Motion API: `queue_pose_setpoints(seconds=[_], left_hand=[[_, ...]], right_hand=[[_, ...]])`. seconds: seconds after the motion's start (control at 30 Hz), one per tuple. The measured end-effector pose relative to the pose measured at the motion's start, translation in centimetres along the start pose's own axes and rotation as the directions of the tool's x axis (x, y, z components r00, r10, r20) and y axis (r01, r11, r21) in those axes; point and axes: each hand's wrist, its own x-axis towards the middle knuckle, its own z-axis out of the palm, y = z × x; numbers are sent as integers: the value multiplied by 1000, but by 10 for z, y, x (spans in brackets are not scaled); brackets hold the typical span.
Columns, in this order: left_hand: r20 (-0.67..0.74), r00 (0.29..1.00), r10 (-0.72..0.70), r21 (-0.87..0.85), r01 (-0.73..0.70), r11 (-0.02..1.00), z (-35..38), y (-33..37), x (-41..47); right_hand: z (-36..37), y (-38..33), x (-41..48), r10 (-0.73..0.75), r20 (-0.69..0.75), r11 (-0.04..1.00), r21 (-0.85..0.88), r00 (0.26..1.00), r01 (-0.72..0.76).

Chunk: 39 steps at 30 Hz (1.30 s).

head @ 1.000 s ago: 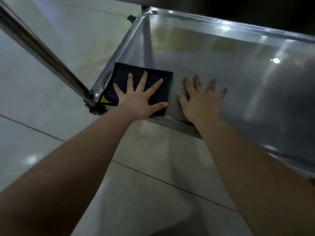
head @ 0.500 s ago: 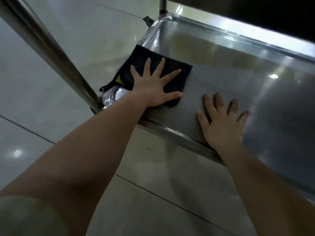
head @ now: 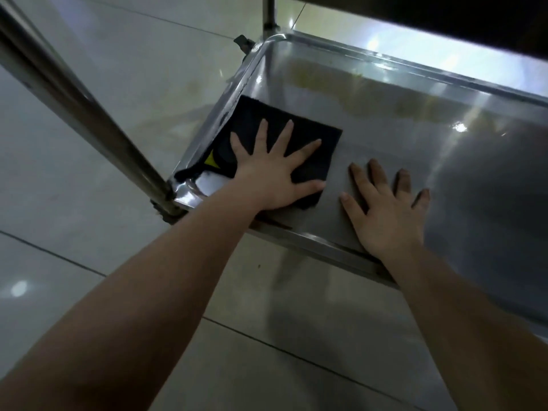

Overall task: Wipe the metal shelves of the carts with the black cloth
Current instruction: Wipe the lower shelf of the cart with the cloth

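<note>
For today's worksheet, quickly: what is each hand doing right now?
Left hand: open, pressing flat on the black cloth.
Right hand: open, flat on the metal shelf.

Service area: stainless cart shelf (head: 385, 120) on glossy tiled floor (head: 124, 72).

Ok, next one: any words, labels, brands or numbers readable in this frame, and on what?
No readable text anywhere.
On the black cloth, a yellow triangular mark beside the left hand: no letters to make out.
On the metal shelf and cart post: no print or label visible.
</note>
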Motion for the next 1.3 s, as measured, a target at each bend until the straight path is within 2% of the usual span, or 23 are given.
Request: queue_pose_setpoints(seconds=[0.1, 0.2, 0.37, 0.57, 0.8, 0.93, 1.17, 1.3], left_hand=[[-3, 1000, -26, 4, 26, 1000, 16, -11, -62], [11, 999, -52, -8, 52, 999, 17, -14, -75], [-50, 998, -41, 1, 42, 999, 9, -17, -18], [-27, 996, -83, -28, 82, 996, -18, -22, 70], [-11, 1000, -25, -37, 25, 999, -37, -25, 98], [-21, 999, -38, -26, 38, 999, -22, -15, 65], [-3, 1000, -28, 34, 28, 999, 19, 17, -66], [13, 1000, -22, 37, 21, 999, 20, 22, -75]], right_hand=[[0, -2, -2, -3, -13, 1000, 8, 1000, 3], [3, -1, -6, -9, -12, 1000, -4, 1000, 9], [3, 0, -4, 1, -23, 1000, 9, 1000, -1], [4, 0, 2, -2, -30, 1000, 11, 1000, 3], [2, -1, 5, 5, -21, 1000, 19, 1000, -5], [-1, -1, 4, 3, -5, 999, 50, 1000, -2], [-1, -3, 4, -21, -7, 1000, -3, 1000, 21], [-8, 25, 3, -80, -36, 997, -18, 996, 79]])
